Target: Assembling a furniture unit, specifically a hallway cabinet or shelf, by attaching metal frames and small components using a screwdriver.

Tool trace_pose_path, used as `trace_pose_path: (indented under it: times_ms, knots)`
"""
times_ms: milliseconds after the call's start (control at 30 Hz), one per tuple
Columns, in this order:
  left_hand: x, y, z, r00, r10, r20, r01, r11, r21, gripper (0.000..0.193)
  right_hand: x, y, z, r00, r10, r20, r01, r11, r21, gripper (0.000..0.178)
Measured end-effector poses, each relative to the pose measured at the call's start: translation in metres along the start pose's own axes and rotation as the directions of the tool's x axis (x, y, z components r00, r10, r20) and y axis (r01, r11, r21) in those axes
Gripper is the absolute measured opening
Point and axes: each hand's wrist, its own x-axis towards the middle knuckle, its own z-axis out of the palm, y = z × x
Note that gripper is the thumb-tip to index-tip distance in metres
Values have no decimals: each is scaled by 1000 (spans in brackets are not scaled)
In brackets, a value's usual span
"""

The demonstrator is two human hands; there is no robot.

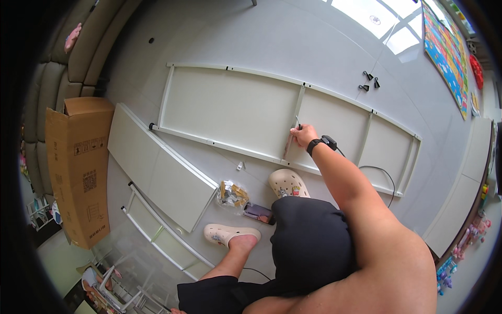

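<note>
Pinching a slim silver-and-black tool (299, 125) over the white metal ladder-shaped frame (300, 99) with right hand (304, 137); I'd keep it square. Left hand (178, 311): mostly cropped, can't tell.

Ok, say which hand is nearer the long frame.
Right: the right hand is over the long frame; the left hand, apparently just showing at the lower edge, is well away.

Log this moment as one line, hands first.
right hand: holding small tool | at: crossbar of white frame | nearby: bag of parts, phone
</note>
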Motion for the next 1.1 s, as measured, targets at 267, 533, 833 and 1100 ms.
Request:
trace_pose_path:
  times_ms: [267,533,833,1100]
  knots:
    - [0,-1,3,1000,13,11,-13,1000,-13,31,0,7,12,994,-11,-105,27,988,149,19]
    - [1,-3,3,1000,9,3,-9,999,-46,31,-3,5,13,992,5,-129,14,989,146,20]
    - [-1,-7,-11,1000,5,-8,-6,997,-82,33,1,4,20,988,-16,-155,31,995,95,19]
    - [3,-6,1,999,46,21,-46,999,-17,32,-57,45,-8,911,-361,198,376,533,-758,53]
